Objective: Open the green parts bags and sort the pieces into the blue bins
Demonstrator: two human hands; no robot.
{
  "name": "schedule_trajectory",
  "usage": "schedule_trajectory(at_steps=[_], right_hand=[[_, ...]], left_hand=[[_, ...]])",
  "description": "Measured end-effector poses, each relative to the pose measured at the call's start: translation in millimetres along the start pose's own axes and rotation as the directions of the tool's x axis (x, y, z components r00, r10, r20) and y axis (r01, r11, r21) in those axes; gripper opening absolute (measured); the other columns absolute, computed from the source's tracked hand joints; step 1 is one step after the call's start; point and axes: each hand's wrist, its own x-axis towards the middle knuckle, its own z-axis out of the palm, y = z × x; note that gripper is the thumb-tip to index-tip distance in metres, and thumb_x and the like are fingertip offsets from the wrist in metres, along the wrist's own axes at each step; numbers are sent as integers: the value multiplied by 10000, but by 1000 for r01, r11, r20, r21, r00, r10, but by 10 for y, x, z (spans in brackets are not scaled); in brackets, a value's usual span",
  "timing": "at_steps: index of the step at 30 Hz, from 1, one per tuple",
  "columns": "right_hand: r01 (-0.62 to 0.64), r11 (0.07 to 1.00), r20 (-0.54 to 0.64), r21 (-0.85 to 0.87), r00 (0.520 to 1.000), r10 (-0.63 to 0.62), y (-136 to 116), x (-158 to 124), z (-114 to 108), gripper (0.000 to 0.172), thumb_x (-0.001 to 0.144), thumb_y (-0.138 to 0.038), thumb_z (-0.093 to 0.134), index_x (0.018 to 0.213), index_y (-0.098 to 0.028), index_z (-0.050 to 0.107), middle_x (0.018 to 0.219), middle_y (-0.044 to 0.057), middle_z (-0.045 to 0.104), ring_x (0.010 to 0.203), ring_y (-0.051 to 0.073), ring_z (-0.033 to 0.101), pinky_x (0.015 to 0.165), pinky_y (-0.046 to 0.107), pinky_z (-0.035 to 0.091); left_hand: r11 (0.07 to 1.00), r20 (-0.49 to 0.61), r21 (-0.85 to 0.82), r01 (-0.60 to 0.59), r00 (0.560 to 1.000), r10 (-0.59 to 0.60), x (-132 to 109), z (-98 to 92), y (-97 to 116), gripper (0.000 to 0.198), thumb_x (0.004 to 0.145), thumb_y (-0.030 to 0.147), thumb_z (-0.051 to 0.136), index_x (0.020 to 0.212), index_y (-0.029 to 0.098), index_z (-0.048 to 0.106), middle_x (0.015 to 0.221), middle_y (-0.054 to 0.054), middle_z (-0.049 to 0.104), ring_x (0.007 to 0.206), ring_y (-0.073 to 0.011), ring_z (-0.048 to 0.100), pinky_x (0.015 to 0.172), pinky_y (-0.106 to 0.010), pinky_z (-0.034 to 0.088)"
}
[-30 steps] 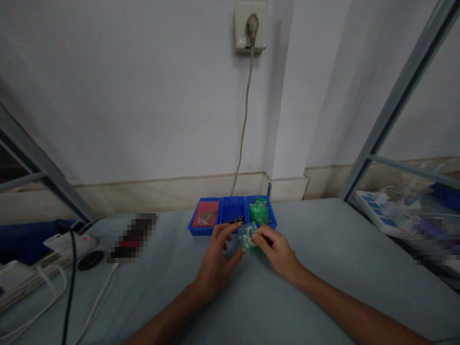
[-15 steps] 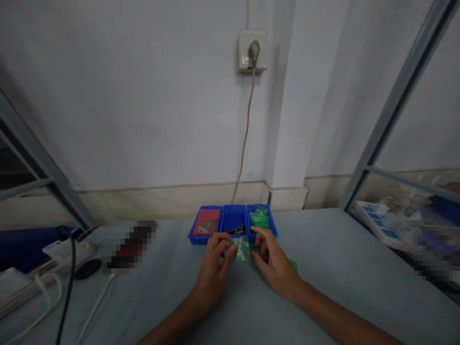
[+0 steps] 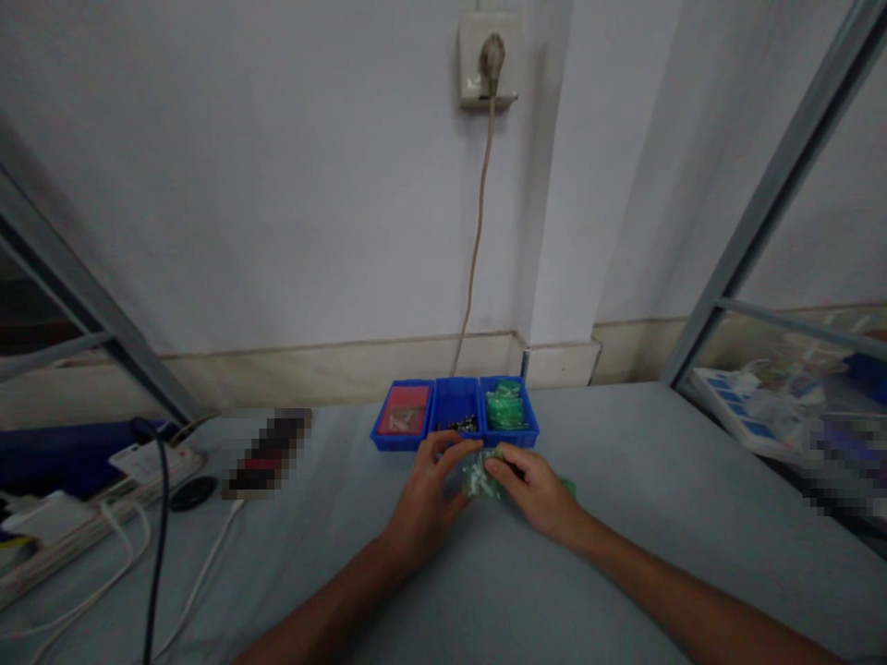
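Note:
My left hand (image 3: 428,499) and my right hand (image 3: 535,494) meet over the grey table (image 3: 624,517), both pinching a small clear bag of green parts (image 3: 479,477). Just beyond the fingers stand three blue bins in a row. The left bin (image 3: 402,427) holds something red, the middle bin (image 3: 455,420) holds small dark parts, and the right bin (image 3: 510,414) holds green parts. A bit of green (image 3: 568,486) shows on the table behind my right hand.
A power strip (image 3: 149,462) with black and white cables lies at the left. A cord (image 3: 478,231) runs from a wall socket down behind the bins. Metal frame bars stand at both sides, and cluttered trays (image 3: 748,416) sit at the right.
Both hands stayed together on the bag, which was lowered from near the bins to just above the table. The fingers have closed in tighter around it. The view shifted slightly.

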Motion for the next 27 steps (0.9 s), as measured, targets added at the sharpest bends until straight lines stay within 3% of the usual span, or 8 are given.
schedule_trajectory(at_steps=[4,8,12,16,21,23,25,27], right_hand=[[-71,997,-4,12,997,71,0,-11,14,501,1105,-527,412,779,-198,604,698,-19,491,678,158,483,640,281,377],[11,993,-117,-118,993,-25,-4,-14,-10,214,1065,-393,542,1143,-211,624,862,7,564,756,182,543,688,295,436],[232,942,-16,-242,970,-243,-32,-43,-38,501,1013,-265,627,1495,-284,493,1202,96,579,999,238,592,856,360,507],[283,928,38,-244,959,-282,-67,-46,-46,143,1050,-310,607,1134,-237,697,1008,53,590,948,214,589,839,328,480],[86,989,-98,-119,990,-98,-38,12,-25,413,1049,-472,580,737,-213,504,730,-30,444,691,155,448,641,277,357],[19,1000,-87,-22,996,-21,-1,23,-9,447,1029,-543,580,737,-219,480,709,-43,407,662,146,414,611,268,332],[-31,999,-49,41,998,33,35,20,10,457,1007,-589,594,759,-215,511,705,-45,414,658,145,417,606,265,333],[-68,996,-17,59,997,69,58,10,25,475,1028,-603,543,771,-204,561,699,-36,446,656,150,437,610,270,345]], left_hand=[[999,-6,-1,49,999,-49,11,-52,54,146,1022,246,623,1119,277,727,1259,-75,574,1092,-234,590,1010,-418,510],[987,20,-113,111,994,-109,59,-95,140,255,1086,343,508,993,219,711,1154,-82,625,1101,-238,591,995,-385,506],[975,117,-174,139,986,-120,72,-87,193,354,1106,396,459,928,205,699,1074,-66,647,1056,-223,584,1006,-372,479],[963,119,-206,175,981,-153,56,-75,190,438,1131,397,367,872,196,657,987,-52,638,994,-211,593,966,-366,470],[969,-38,-175,176,982,-185,39,-30,74,213,1079,304,503,1259,239,597,1125,-63,634,970,-209,600,845,-341,503],[983,-29,-151,108,993,-114,27,-13,42,463,1006,238,622,1449,298,503,1295,-86,587,1027,-216,598,809,-325,517],[992,10,-121,45,999,-44,17,-14,42,491,970,206,667,1430,333,557,1367,-90,540,1104,-231,587,840,-333,523],[994,23,-101,32,999,-30,17,-34,66,278,990,225,655,1255,304,682,1321,-85,552,1141,-242,578,915,-363,513]])
